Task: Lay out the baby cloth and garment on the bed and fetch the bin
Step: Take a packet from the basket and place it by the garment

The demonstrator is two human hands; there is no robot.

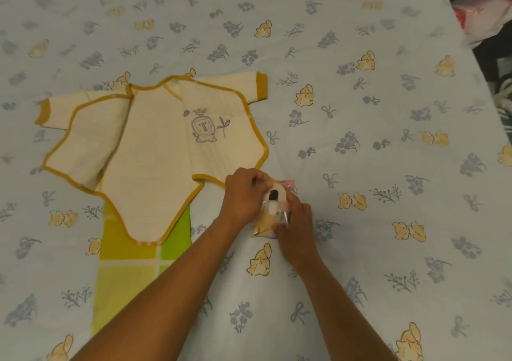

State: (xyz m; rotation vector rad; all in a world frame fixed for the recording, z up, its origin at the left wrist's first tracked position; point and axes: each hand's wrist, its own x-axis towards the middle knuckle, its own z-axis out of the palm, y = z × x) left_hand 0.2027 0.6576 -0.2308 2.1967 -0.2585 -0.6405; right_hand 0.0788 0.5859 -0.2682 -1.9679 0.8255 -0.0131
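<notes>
A cream baby garment (149,144) with mustard trim and a lion drawing lies spread flat on the bed, sleeves out to both sides. Its lower tip rests on a yellow-green checked cloth (130,266) laid flat beneath it. Just right of the garment's hem, my left hand (243,194) and my right hand (296,227) both grip a small clear plastic packet (274,208) with a white hanger card and something beige inside. The packet sits on or just above the sheet. No bin is in view.
The bed is covered by a pale blue sheet (388,128) printed with yellow animals and blue flowers. At the top right, past the bed's edge, lies a white and red plastic bag (482,17) over dark clutter.
</notes>
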